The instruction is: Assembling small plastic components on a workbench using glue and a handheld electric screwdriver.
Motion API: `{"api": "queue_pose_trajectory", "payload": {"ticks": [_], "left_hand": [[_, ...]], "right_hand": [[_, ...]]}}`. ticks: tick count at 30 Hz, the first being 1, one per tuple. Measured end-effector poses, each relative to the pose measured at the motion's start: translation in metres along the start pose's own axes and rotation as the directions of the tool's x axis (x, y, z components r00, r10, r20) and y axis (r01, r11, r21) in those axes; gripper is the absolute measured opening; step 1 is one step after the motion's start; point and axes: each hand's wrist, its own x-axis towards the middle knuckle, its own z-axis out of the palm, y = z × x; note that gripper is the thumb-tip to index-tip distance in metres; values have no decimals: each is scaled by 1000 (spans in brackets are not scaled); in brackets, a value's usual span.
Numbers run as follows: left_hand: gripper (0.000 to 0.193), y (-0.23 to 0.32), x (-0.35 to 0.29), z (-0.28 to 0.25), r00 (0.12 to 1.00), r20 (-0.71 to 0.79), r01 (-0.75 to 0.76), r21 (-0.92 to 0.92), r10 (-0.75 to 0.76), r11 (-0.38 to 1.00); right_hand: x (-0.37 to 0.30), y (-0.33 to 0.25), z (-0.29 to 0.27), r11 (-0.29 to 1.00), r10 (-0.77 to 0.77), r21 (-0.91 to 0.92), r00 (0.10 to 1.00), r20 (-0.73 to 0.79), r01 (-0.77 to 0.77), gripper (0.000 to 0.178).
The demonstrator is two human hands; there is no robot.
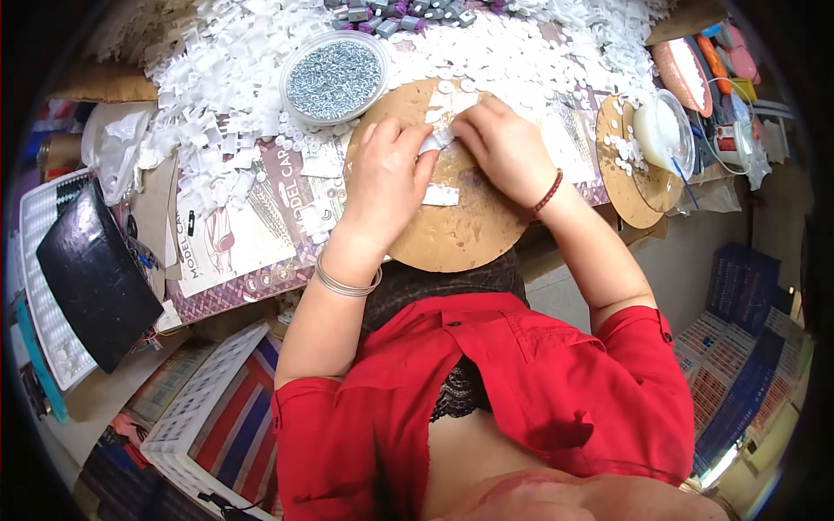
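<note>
Both of my hands work over a round brown board at the table's near edge. My left hand is closed, its thumb and fingertips pinching a small white plastic piece. My right hand is also closed, with its fingertips pressed against the right end of that piece; the fingers partly cover it. Another white plastic piece lies flat on the board just below my hands. Several more white parts rest on the board's far side.
A round clear tub of small metal screws stands beyond my left hand. Heaps of white plastic parts cover the table's back and left. Grey and purple parts lie at the far edge. To the right, a brown disc carries a white tub.
</note>
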Motion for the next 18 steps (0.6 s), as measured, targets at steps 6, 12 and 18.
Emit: {"api": "queue_pose_trajectory", "payload": {"ticks": [6,12,18], "left_hand": [[25,1,0,0,1000,9,-2,0,2,1000],[32,2,0,-7,995,35,95,-120,-91,988],[32,23,-24,-36,960,266,137,-172,-88,975]], "right_hand": [[-27,-13,11,987,-158,-36,982,-105,155,13],[17,1,-5,992,-70,95,990,-120,81,16],[33,15,8,982,84,-162,995,-52,-91,20]]}}
